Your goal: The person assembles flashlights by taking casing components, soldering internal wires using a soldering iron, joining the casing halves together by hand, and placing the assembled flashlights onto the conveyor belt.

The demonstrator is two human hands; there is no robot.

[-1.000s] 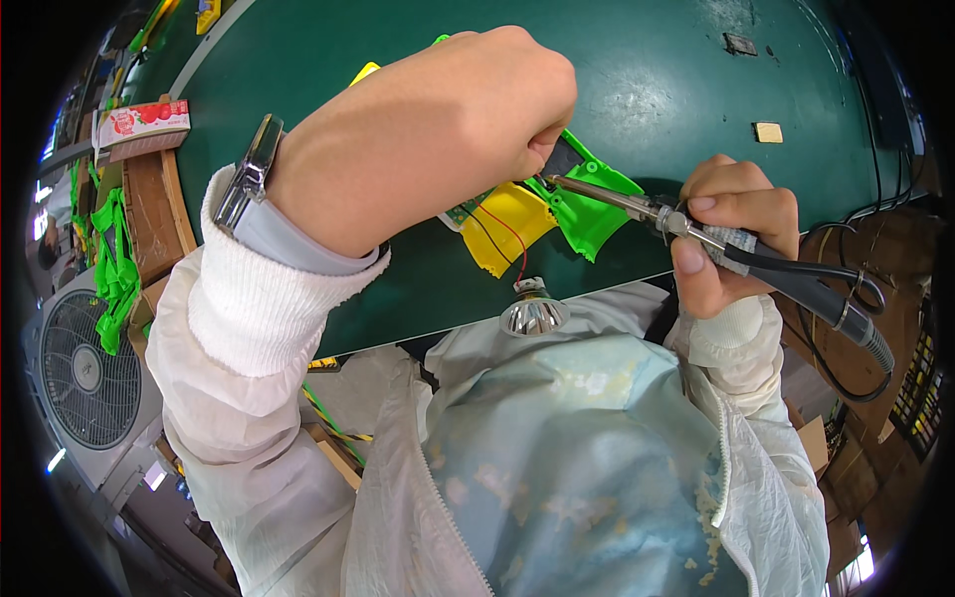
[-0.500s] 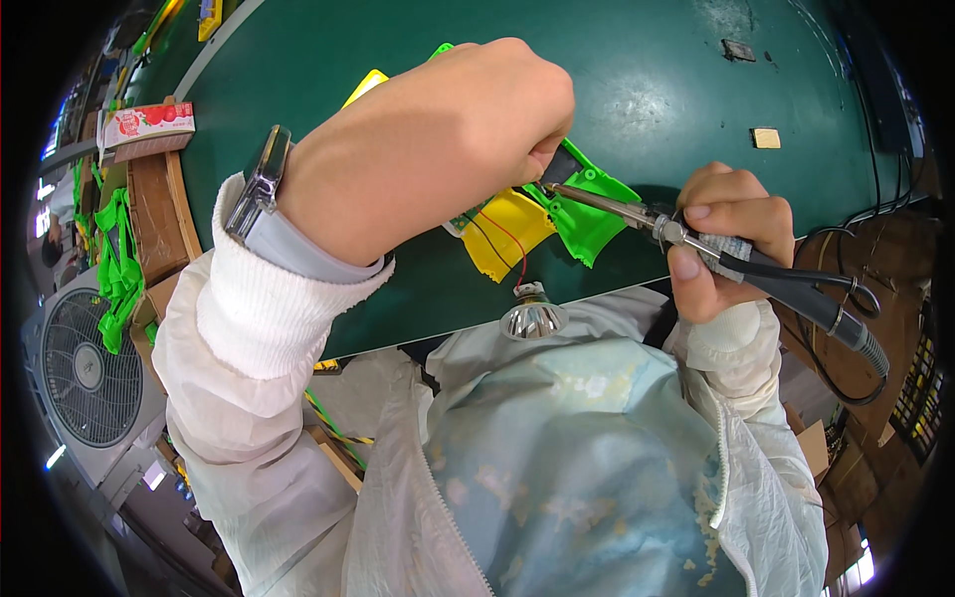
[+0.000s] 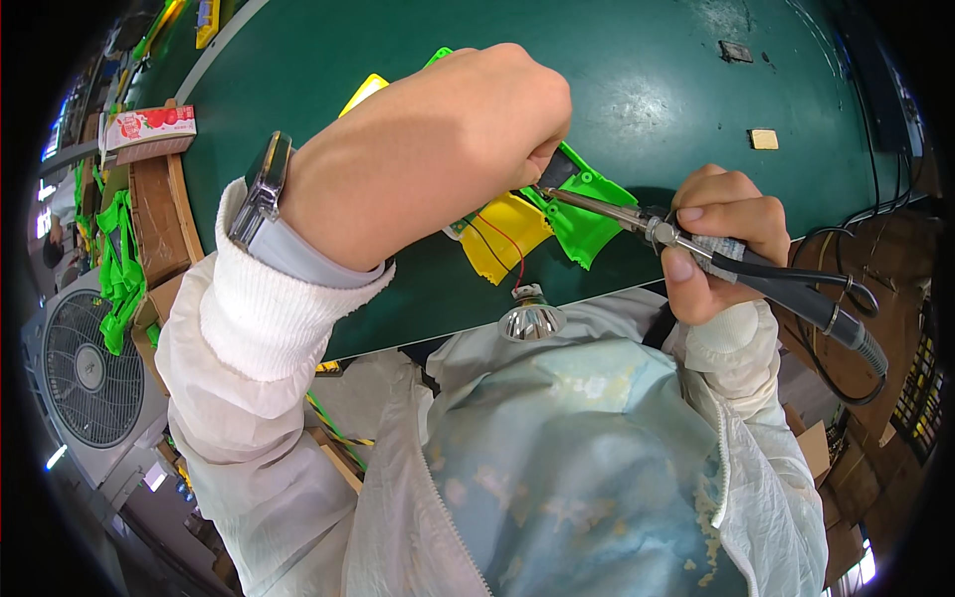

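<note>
In my right hand (image 3: 731, 234) is a soldering iron (image 3: 696, 246), slanting so that its metal tip lies beside the fingertips of my left hand (image 3: 497, 119). Those left fingers are closed in a pinch over the work; what they hold is hidden. Beneath them lie a green plastic housing part (image 3: 594, 224) and a yellow plastic housing part (image 3: 509, 237), which extend beyond the hand. Red and black wires run over the yellow part, the red one down to a small lamp with a shiny round reflector (image 3: 531, 320) at the table's near edge.
The green tabletop (image 3: 657, 109) carries a dark sponge-like block (image 3: 736, 51) and a small tan block (image 3: 764, 139) at the far right. A printed carton (image 3: 151, 127) and a fan (image 3: 92, 366) stand at the left. Cables (image 3: 846, 231) hang at the right.
The soldering iron and my right hand have shifted very slightly left, the tip staying by my left fingertips. The left hand and the housing parts are almost unmoved.
</note>
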